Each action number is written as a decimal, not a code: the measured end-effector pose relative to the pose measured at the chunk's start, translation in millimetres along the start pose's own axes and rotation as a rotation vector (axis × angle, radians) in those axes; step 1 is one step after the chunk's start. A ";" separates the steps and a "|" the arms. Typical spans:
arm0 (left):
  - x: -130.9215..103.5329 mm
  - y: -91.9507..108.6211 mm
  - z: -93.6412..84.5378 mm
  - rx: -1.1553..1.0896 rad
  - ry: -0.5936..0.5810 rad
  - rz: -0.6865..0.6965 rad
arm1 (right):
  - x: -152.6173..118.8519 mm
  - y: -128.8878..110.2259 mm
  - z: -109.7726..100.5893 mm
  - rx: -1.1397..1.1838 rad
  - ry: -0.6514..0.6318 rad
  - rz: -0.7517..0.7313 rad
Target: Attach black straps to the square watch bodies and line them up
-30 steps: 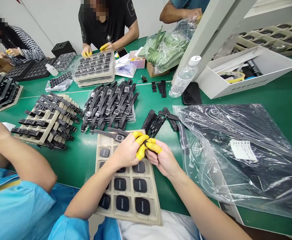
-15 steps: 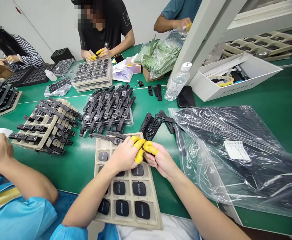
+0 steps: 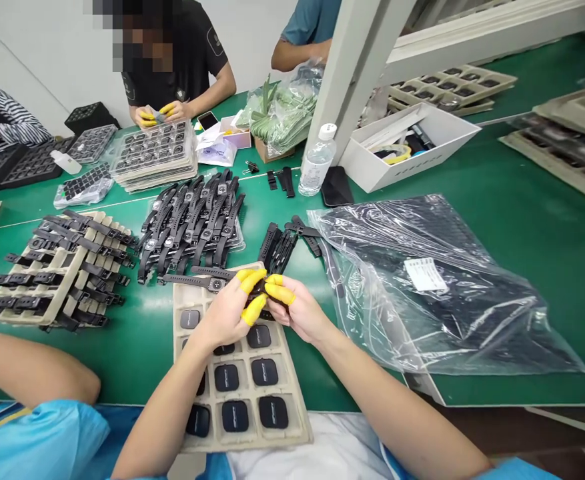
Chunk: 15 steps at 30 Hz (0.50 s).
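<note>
Yellow finger covers are on both my hands, which meet above the far end of a beige tray [image 3: 292,420]. My left hand [image 3: 235,303] and my right hand [image 3: 292,303] pinch a small dark piece [image 3: 259,288] between them, mostly hidden by the fingers; it looks like part of a watch. Square black watch faces [image 3: 235,416] sit in the tray's compartments. A watch with its strap [image 3: 216,285] lies across the tray's far edge, left of my fingers. Just beyond my hands is a bundle of black straps [image 3: 278,248].
Assembled watches [image 3: 192,223] lie in a pile beyond the tray, with a loaded watch rack [image 3: 67,267] to the left. A plastic bag [image 3: 422,307] covers the right side. Bottle [image 3: 317,160], phone [image 3: 336,187] and white box [image 3: 407,150] stand behind. A co-worker's arm [image 3: 32,367] rests at left.
The view has swung to the right, so things appear further left. My hands still hold the dark piece together, and its parts have spread slightly between my fingers.
</note>
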State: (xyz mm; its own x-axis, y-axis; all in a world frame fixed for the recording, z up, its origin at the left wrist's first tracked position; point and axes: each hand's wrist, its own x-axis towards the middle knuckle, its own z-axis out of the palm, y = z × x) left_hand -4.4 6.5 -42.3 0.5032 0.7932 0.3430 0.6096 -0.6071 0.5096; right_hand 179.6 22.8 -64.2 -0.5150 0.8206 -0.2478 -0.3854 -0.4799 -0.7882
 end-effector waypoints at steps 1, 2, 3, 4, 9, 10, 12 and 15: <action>-0.4 4.9 -4.9 0.028 -0.010 -0.006 | 0.2 -0.4 -1.3 -0.036 -0.013 -0.068; -1.2 10.2 -11.7 0.075 -0.022 -0.012 | 0.2 -1.4 -2.7 -0.091 -0.029 -0.141; -2.4 15.3 -20.4 0.136 -0.032 -0.021 | 0.0 -2.9 -4.0 -0.163 -0.049 -0.207; -4.1 19.5 -30.9 0.206 -0.037 -0.032 | -0.3 -4.8 -5.2 -0.242 -0.069 -0.261; -15.2 18.0 -91.9 0.498 -0.109 -0.126 | -2.8 -12.4 -8.5 -0.702 -0.176 -0.398; -17.4 14.5 -101.5 0.545 -0.143 -0.127 | -3.0 -12.6 -8.7 -0.818 -0.181 -0.427; -20.6 8.6 -115.2 0.647 -0.214 -0.119 | -2.9 -11.7 -9.0 -1.029 -0.162 -0.477; -22.4 5.4 -122.8 0.806 -0.306 -0.133 | -2.4 -8.7 -9.3 -1.186 -0.142 -0.509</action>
State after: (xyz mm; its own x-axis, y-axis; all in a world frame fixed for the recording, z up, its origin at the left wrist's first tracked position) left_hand -87.6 -8.7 49.6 0.4688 0.8826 0.0344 0.8645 -0.4505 -0.2228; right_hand 191.3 27.9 -62.0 -0.6163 0.7533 0.2294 0.3106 0.5003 -0.8082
